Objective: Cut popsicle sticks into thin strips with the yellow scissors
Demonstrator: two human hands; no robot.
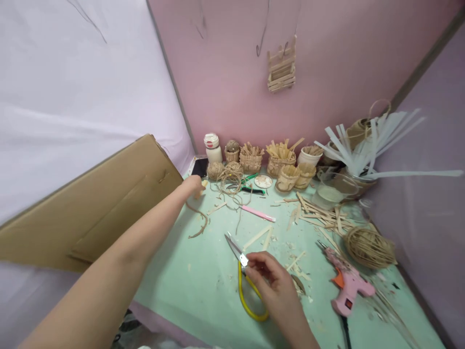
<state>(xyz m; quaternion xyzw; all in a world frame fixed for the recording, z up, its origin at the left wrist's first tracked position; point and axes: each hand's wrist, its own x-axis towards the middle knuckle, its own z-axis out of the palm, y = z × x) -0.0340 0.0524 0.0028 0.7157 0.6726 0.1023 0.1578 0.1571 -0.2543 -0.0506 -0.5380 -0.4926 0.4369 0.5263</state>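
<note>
My left arm stretches out to the far left of the table, and my left hand (194,187) is beside the cardboard box. Its fingers are mostly hidden from this angle. A loose piece of jute cord (202,227) curls on the table just below it. Nearer me, my right hand (272,276) has its fingers bent, with thumb and fingertips at the pivot of a pair of scissors (241,299). The scissors have yellow handles, and their blades point away to the upper left, slightly parted.
A brown cardboard box (109,208) leans at left. Along the back stand a white jar (213,149) and small stick-filled baskets (279,165). Around the middle lie green-handled pliers (253,190) and a pink pen-like tool (258,213). A pink glue gun (350,288) and twine ball (369,247) sit right.
</note>
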